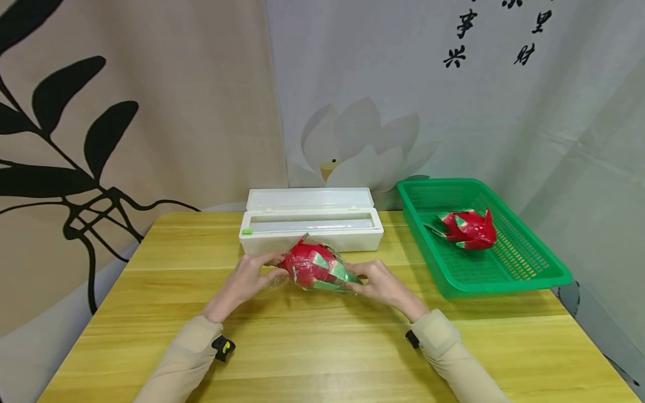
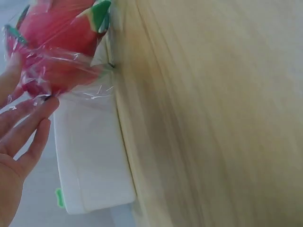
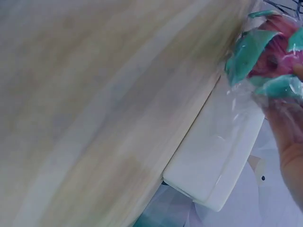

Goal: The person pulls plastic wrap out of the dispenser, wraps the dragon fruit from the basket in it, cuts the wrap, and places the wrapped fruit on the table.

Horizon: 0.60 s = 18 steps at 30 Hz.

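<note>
A red dragon fruit point(image 1: 313, 266) with green scales, wrapped in clear plastic film, is held between both hands just in front of the white box. My left hand point(image 1: 256, 275) grips its left end with thumb and fingers. At the right, green-tipped end, my right hand point(image 1: 379, 283) pinches the fruit and its film. In the left wrist view, loose creased film point(image 2: 97, 87) hangs off the fruit near the fingertips. The right wrist view shows film stretched over the green scales point(image 3: 255, 52). Behind stands a white cling film box point(image 1: 311, 242), lid raised, a roll point(image 1: 312, 225) inside.
A green plastic basket point(image 1: 438, 280) stands at the right of the wooden table point(image 1: 302, 347), with another dragon fruit point(image 1: 476, 230) lying in it. A small green piece point(image 1: 247, 232) sits on the box's left edge. Printed curtains point(image 1: 201, 112) hang behind the table.
</note>
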Tool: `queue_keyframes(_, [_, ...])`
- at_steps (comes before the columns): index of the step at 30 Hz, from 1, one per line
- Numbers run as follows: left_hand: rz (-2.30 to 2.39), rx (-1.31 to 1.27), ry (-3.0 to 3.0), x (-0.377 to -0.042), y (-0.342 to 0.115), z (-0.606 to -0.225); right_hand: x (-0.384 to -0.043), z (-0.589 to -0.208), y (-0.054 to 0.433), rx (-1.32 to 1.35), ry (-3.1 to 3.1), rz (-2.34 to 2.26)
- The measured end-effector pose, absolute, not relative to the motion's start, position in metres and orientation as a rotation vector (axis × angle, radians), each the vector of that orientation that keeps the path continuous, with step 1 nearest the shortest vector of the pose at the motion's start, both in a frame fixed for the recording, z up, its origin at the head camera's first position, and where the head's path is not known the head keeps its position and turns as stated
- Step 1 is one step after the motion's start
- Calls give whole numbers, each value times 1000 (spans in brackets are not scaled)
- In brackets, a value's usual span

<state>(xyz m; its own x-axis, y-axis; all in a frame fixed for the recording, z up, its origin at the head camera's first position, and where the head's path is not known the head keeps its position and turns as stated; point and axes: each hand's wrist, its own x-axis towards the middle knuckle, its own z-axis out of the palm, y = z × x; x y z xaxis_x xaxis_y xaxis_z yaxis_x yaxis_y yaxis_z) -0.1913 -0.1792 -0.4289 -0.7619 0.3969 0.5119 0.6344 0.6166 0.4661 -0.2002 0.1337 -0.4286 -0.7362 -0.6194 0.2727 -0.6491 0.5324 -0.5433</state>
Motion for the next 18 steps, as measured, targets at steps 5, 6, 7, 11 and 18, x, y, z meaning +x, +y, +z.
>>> queue_keyframes(5, [-933,-785,-2437,-193,-177,-424,-202,-424,134,1116,-2656,1140])
queue_keyframes(6, [-935,-776,-2450,-192,-177,-423,-202,-423,134,1114,-2651,1170])
queue_keyframes(7, [-929,-766,-2474,-192,-177,-424,-202,-422,134,1110,-2656,1193])
queue_keyframes(11, [-932,-731,-2554,-190,-178,-426,-202,-420,134,1090,-2712,1215])
queue_keyframes(18, [-935,-709,-2527,-188,-175,-425,-204,-422,136,971,-2770,1232])
